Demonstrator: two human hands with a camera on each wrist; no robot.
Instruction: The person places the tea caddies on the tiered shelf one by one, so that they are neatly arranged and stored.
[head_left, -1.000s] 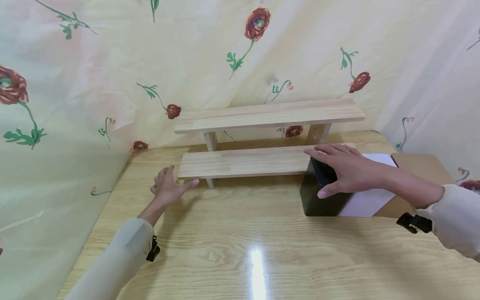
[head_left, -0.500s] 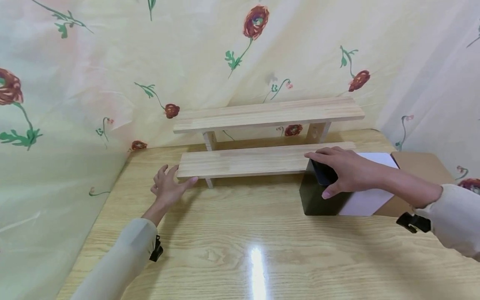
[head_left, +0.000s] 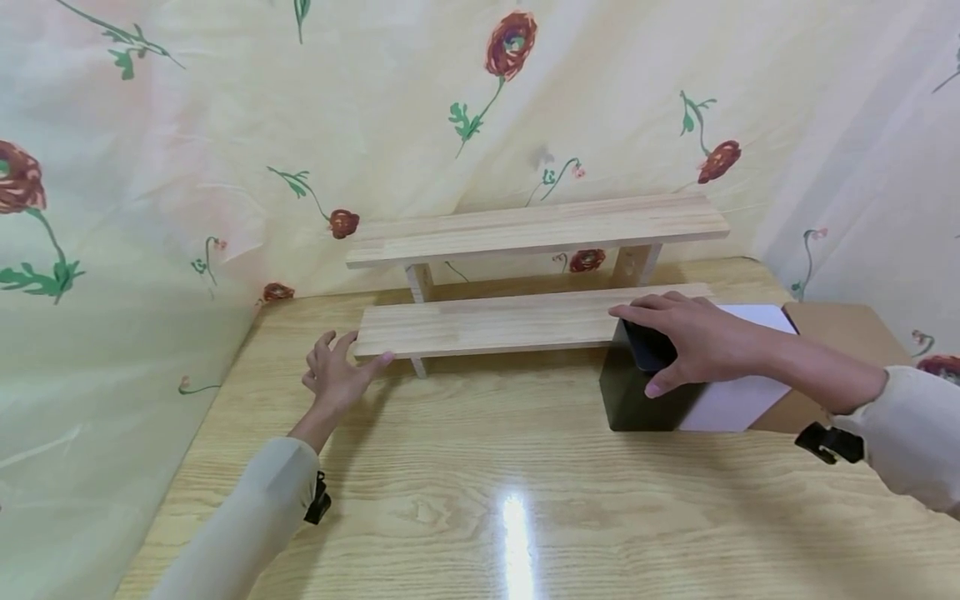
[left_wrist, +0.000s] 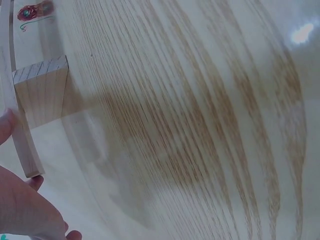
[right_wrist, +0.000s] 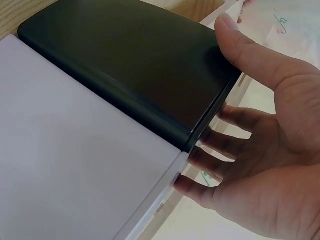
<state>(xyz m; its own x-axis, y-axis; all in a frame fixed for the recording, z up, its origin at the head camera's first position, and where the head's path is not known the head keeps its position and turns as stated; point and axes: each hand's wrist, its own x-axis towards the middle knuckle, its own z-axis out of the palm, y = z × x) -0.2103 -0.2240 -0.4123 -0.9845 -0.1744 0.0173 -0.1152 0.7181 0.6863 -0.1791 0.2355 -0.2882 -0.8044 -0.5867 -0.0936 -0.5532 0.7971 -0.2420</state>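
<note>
A low wooden two-tier shelf stands against the floral cloth, with an upper board (head_left: 540, 231) and a lower board (head_left: 487, 325). My left hand (head_left: 339, 377) grips the left end of the lower board, thumb at the front edge and fingers round the end. In the left wrist view the thumb and a fingertip meet the board's end (left_wrist: 27, 150). My right hand (head_left: 693, 342) spans the top of a black box (right_wrist: 135, 65), thumb at the front and fingers curved over the upper edge. A white box (right_wrist: 80, 145) stands against the black one, and the little finger reaches its edge.
To the right of the white box is a brown box (head_left: 843, 337), partly behind my right forearm. Pale floral cloth (head_left: 420, 117) hangs behind and at both sides. The wood-grain table (head_left: 450, 450) reflects a bright light near the front.
My left hand has moved slightly right and closer onto the lower board's end. The right thumb has shifted slightly right on the black box. The shelf and boxes have stayed put.
</note>
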